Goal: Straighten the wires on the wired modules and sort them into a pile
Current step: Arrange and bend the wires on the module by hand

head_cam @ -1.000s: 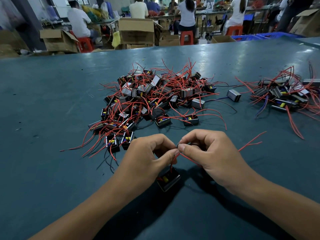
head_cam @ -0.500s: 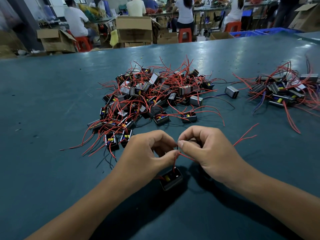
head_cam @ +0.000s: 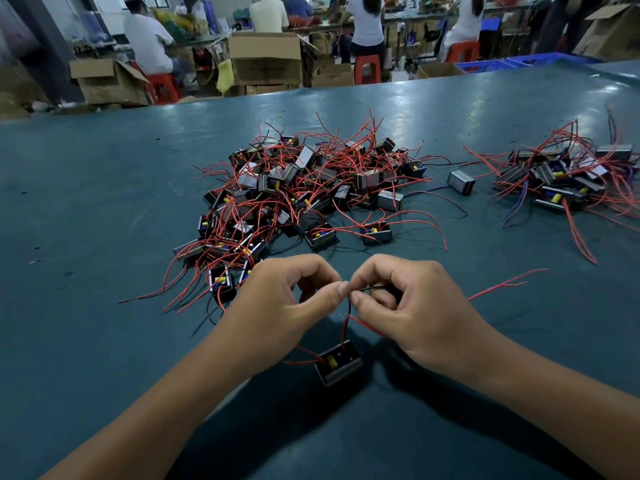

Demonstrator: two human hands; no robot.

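You're early in the job: your left hand point(head_cam: 277, 306) and right hand point(head_cam: 412, 310) both pinch a thin black wire point(head_cam: 367, 288) of one module point(head_cam: 338, 362), a small dark open-topped box sitting just below the pinch; its red wires point(head_cam: 502, 284) trail right. Big tangled heap point(head_cam: 301, 192) beyond your fingers looks unsorted; smaller pile point(head_cam: 568, 181) far right looks like done ones, on matte teal table point(head_cam: 104, 202)
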